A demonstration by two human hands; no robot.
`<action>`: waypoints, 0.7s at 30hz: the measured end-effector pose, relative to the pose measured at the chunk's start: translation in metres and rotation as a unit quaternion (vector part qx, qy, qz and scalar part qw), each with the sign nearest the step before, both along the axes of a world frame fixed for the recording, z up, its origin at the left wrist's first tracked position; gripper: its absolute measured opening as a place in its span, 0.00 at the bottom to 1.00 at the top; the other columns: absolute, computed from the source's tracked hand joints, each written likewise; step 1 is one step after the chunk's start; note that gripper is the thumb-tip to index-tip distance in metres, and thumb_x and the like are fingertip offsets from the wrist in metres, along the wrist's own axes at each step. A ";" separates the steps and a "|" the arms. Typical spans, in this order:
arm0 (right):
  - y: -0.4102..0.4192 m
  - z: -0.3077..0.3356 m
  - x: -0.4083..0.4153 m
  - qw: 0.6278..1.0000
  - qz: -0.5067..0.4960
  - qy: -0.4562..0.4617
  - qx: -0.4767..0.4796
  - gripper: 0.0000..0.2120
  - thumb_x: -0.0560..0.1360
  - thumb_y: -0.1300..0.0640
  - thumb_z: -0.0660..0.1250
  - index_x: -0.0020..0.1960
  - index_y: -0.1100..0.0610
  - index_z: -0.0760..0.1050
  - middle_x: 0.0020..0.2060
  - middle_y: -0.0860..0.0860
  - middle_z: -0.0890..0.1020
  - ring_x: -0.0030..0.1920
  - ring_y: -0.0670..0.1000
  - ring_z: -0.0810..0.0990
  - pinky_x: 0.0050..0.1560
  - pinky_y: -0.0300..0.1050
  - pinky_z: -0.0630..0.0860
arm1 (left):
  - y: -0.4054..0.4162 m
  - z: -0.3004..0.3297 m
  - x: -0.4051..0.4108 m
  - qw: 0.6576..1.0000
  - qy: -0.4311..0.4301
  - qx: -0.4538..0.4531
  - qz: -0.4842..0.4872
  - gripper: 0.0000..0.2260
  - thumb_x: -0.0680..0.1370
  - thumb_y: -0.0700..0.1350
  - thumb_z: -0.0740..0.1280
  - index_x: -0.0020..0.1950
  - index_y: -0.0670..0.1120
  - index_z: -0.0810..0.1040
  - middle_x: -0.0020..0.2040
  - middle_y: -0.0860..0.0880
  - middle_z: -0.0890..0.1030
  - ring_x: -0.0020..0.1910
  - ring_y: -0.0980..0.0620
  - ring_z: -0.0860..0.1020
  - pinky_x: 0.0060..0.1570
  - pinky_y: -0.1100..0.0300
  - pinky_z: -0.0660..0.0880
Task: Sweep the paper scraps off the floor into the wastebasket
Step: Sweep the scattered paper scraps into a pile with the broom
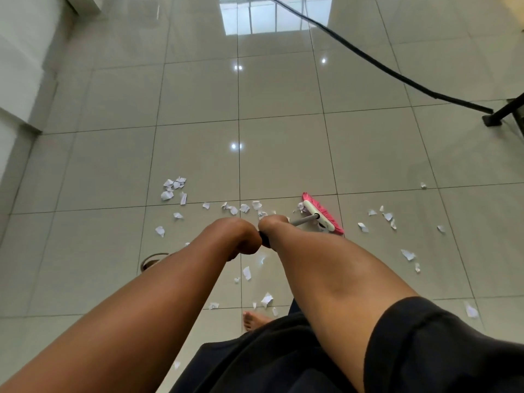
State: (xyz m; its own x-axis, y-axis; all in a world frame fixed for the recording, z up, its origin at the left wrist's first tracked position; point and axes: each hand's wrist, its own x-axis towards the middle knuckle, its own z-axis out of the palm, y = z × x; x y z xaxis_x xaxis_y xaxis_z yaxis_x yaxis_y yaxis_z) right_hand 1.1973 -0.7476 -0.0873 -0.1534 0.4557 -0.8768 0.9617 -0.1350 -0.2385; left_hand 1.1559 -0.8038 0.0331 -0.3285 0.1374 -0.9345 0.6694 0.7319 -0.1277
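Note:
Both my hands grip the broom's handle close together: my left hand [236, 235] nearer me on the black grip end, my right hand [273, 226] just beyond it on the grey pole. The broom head [321, 215], white with pink bristles, rests on the glossy tile floor to the right of my hands. White paper scraps [174, 188] lie scattered across the floor, in a cluster far left, along the tile joint by the broom, and to the right. A round wastebasket rim [153, 259] peeks out from under my left forearm.
A black cable [368, 56] runs diagonally across the upper right to a black stand foot [493, 119]. A white wall [22, 80] borders the left. My bare foot [252, 320] stands on the tiles below my hands, with scraps around it.

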 end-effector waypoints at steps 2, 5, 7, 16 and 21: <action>-0.003 -0.001 -0.002 0.998 0.012 0.021 0.056 0.16 0.78 0.56 0.59 0.65 0.58 0.71 0.53 0.52 0.75 0.47 0.52 0.73 0.44 0.38 0.71 | -0.006 0.005 -0.002 1.000 0.007 0.005 0.004 0.17 0.82 0.47 0.53 0.67 0.40 0.68 0.31 0.46 0.64 0.26 0.50 0.60 0.27 0.61 0.60; -0.003 0.002 0.001 0.996 0.017 0.032 0.084 0.10 0.76 0.55 0.64 0.56 0.56 0.75 0.47 0.51 0.77 0.47 0.53 0.77 0.45 0.40 0.73 | -0.002 0.010 0.001 0.999 0.010 0.032 0.001 0.20 0.82 0.47 0.53 0.72 0.41 0.63 0.34 0.46 0.68 0.27 0.50 0.63 0.28 0.61 0.64; 0.011 -0.001 0.008 0.967 -0.238 0.094 0.010 0.11 0.76 0.56 0.63 0.58 0.57 0.74 0.49 0.53 0.76 0.46 0.54 0.74 0.50 0.43 0.75 | 0.005 0.012 0.008 0.999 0.008 0.047 0.000 0.20 0.81 0.45 0.53 0.73 0.41 0.62 0.34 0.46 0.68 0.27 0.50 0.64 0.31 0.61 0.66; 0.116 0.010 0.110 0.918 -0.382 0.093 -0.039 0.18 0.77 0.58 0.61 0.65 0.64 0.68 0.45 0.55 0.75 0.41 0.55 0.76 0.36 0.44 0.76 | 0.105 0.019 0.104 0.984 -0.002 0.115 -0.137 0.21 0.81 0.40 0.53 0.74 0.45 0.65 0.65 0.45 0.75 0.61 0.43 0.76 0.59 0.53 0.73; 0.198 -0.015 0.178 0.913 -0.404 0.049 -0.020 0.07 0.77 0.59 0.58 0.49 0.63 0.65 0.42 0.56 0.74 0.31 0.53 0.71 0.24 0.40 0.65 | 0.188 0.013 0.161 0.980 -0.020 0.102 -0.168 0.18 0.81 0.40 0.53 0.70 0.42 0.69 0.69 0.44 0.72 0.58 0.46 0.76 0.55 0.56 0.73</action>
